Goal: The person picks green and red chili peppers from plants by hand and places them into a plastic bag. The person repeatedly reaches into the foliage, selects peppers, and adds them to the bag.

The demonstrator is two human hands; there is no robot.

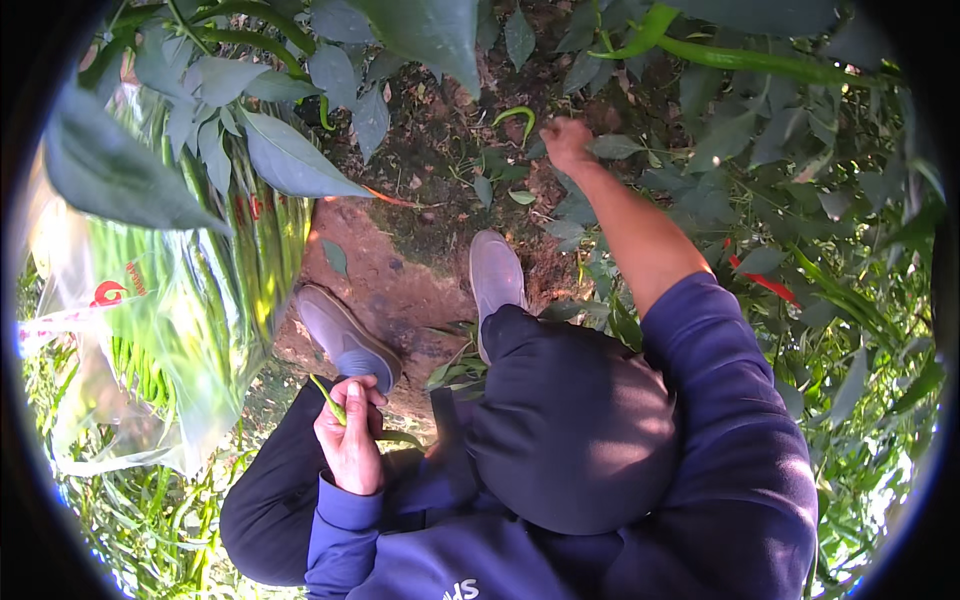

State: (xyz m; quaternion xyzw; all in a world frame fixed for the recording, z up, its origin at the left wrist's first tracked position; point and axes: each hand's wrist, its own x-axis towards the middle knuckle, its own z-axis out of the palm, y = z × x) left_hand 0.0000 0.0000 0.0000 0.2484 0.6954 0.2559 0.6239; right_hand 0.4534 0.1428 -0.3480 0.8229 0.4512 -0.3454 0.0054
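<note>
My left hand (350,440) is closed in front of my lap, gripping a thin green chili pepper (331,402) between thumb and fingers. Another slender green piece (400,438) sticks out beyond the wrist side. My right hand (567,143) reaches far forward, low among the leaves at the soil, with its fingers curled; whatever they hold, if anything, is hidden. Just left of its fingertips lies a small curved green chili (517,116). A clear plastic bag (185,445) packed with long green chilies (215,290) stands at the left, apart from both hands.
Chili plants with broad leaves (290,155) hang close over the bag and crowd the right side. Long green chilies (750,60) hang at the top right, a red one (768,283) at the right. My shoes (497,268) rest on bare reddish soil (385,265).
</note>
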